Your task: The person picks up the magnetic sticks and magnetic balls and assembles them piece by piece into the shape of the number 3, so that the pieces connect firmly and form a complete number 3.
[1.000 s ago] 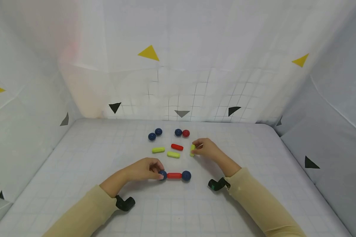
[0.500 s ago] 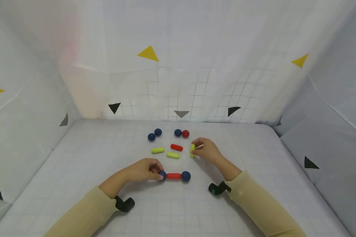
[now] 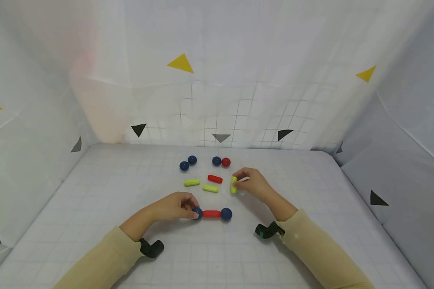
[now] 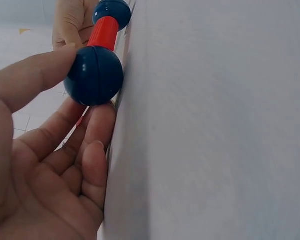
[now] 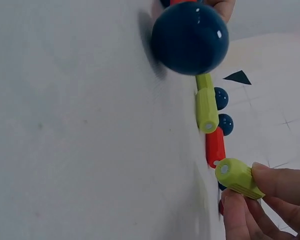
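My left hand (image 3: 173, 206) pinches a dark blue ball (image 4: 94, 77) between thumb and fingers. That ball is one end of a dumbbell-shaped piece, with a red rod (image 3: 211, 214) in its middle and a second blue ball (image 3: 226, 214) at the right end. The piece lies level along the table. Farther back and to the right, my right hand (image 3: 253, 184) pinches a yellow-green rod (image 5: 237, 179) between thumb and fingertips. A pale metal-looking disc shows at the rod's near end in the right wrist view. Whether this rod touches the table I cannot tell.
Between the hands and the back lie two yellow-green rods, a left one (image 3: 192, 182) and a right one (image 3: 210, 188), and a loose red rod (image 3: 215, 179). Behind them sit two blue balls (image 3: 184, 166) at left, then another blue ball (image 3: 216, 161) beside a red ball (image 3: 226, 162).
My right hand has drawn the yellow-green rod very slightly nearer, keeping its pinch. The left hand and the dumbbell-shaped piece have stayed in place.
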### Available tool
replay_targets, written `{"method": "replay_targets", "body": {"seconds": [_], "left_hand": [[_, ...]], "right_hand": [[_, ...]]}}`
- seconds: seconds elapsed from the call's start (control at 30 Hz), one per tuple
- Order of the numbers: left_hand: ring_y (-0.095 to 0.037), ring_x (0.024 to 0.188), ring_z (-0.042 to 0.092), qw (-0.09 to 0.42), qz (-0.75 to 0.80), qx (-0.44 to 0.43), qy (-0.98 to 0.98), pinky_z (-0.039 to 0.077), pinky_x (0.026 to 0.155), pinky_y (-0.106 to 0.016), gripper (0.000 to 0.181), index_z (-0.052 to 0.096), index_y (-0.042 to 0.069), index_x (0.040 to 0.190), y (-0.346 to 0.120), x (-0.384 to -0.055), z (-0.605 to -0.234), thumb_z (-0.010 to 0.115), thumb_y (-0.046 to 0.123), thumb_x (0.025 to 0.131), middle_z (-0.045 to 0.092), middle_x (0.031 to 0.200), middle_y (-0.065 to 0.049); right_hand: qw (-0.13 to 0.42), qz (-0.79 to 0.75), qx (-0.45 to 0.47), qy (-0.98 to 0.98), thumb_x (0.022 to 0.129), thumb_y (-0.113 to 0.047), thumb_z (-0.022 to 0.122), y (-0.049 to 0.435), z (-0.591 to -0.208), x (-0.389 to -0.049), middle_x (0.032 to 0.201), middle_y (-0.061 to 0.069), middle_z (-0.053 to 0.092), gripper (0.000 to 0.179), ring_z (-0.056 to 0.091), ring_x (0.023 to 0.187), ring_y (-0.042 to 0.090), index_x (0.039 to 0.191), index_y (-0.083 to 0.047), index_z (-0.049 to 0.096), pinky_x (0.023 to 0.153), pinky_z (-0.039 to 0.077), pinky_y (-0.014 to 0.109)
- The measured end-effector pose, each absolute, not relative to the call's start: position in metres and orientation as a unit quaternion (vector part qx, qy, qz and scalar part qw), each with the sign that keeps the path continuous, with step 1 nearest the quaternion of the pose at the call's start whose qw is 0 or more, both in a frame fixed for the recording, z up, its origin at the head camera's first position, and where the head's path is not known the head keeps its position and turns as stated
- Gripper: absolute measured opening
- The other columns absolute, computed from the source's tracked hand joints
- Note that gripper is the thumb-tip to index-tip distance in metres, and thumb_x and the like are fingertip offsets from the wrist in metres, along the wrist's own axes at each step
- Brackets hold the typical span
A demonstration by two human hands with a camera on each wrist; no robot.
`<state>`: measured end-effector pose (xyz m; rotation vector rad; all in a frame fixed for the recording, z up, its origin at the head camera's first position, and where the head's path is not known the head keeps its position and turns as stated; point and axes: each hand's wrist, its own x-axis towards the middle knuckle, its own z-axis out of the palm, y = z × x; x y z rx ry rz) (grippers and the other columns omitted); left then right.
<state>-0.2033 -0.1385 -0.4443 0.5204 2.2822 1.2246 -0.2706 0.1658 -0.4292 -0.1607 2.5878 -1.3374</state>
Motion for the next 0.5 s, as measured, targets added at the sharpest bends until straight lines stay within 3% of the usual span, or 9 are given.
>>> {"method": "replay_targets", "body": {"seconds": [0.5], "left_hand": [[-0.018,0.084,0.058,0.246,0.442,0.191,0.841,0.05,0.076,-0.032,0.028,0.066,0.013,0.109,-0.138,-0.203,-0.442,0.079,0.025,0.088,0.064,0.09,-0.001]], "right_hand": [[0.158,-0.491,-0.064,0.854,0.087,-0.016,0.08,0.166,-0.426,-0.256,0.115,0.009,0.065,0.034,0.065,0.098,0.025,0.118,-0.008,0.07,0.083,0.056,0.033]]}}
